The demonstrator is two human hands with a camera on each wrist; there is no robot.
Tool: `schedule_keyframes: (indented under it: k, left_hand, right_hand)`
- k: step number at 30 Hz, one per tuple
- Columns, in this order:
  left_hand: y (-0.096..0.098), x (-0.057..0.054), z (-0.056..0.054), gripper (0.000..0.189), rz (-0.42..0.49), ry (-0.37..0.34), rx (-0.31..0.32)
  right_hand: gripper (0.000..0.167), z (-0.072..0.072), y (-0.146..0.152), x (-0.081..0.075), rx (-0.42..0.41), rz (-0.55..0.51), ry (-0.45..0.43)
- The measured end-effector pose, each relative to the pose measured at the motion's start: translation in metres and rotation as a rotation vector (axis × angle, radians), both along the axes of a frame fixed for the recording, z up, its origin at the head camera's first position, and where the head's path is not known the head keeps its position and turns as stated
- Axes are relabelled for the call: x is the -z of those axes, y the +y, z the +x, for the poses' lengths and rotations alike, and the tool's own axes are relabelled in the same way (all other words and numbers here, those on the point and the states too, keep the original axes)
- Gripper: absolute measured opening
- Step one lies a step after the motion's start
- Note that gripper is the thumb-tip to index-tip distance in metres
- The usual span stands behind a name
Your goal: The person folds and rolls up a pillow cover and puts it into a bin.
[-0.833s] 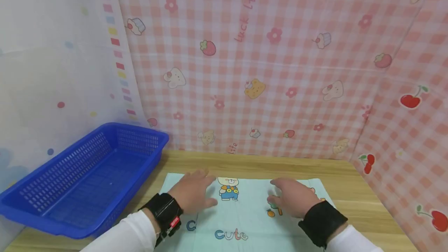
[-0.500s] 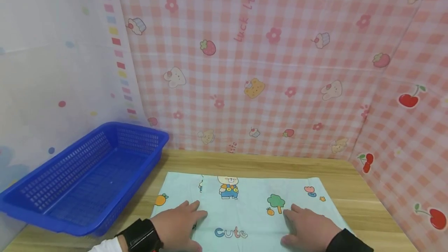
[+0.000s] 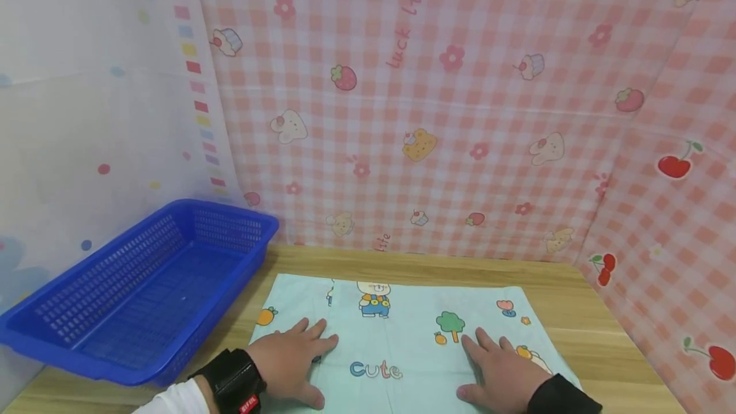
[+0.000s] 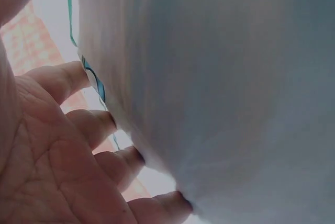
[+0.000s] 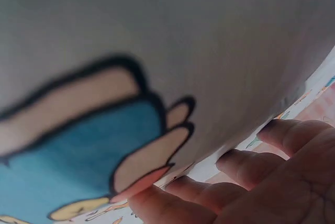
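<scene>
A pale blue cloth (image 3: 402,340) lies spread on the wooden table, printed with a bear, a tree, oranges and the word "cute". On its left part rests my left hand (image 3: 287,358), fingers spread and pointing away from me. My right hand (image 3: 501,370) rests likewise on the right part, just beside the printed tree. Both wrist views show fingertips against the cloth: the left hand's fingers (image 4: 99,130) touch it in a row, as do the right hand's fingers (image 5: 251,166). The near edge of the cloth runs out of the head view.
A blue plastic basket (image 3: 253,259) with mesh sides stands on the left of the wooden table (image 3: 414,260). Pink checked fabric (image 3: 374,107) hangs behind and on the right, and a white dotted sheet (image 3: 103,114) hangs at the left.
Both hands have come back toward me and spread apart, uncovering the prints at the far side. Since the middle frame the cloth has slid slightly away from me.
</scene>
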State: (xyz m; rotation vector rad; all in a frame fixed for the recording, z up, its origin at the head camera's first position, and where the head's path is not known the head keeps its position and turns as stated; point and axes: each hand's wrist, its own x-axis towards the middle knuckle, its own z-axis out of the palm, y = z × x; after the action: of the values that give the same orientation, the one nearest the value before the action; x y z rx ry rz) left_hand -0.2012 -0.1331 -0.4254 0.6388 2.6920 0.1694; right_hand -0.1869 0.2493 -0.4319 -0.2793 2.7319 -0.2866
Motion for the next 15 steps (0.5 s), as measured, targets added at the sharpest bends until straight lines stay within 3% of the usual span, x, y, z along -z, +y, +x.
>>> schedule_keyframes:
  k: [12,15]
  left_hand:
    - [-0.005,0.003,-0.027,0.094,0.020,-0.026,-0.059]
    - [-0.003,0.002,-0.030,0.094,0.026,-0.028,-0.082]
  right_hand:
    - [0.091,-0.019,-0.004,0.004,0.012,-0.019,0.036]
    - [0.089,-0.023,-0.004,0.006,0.009,-0.030,0.044]
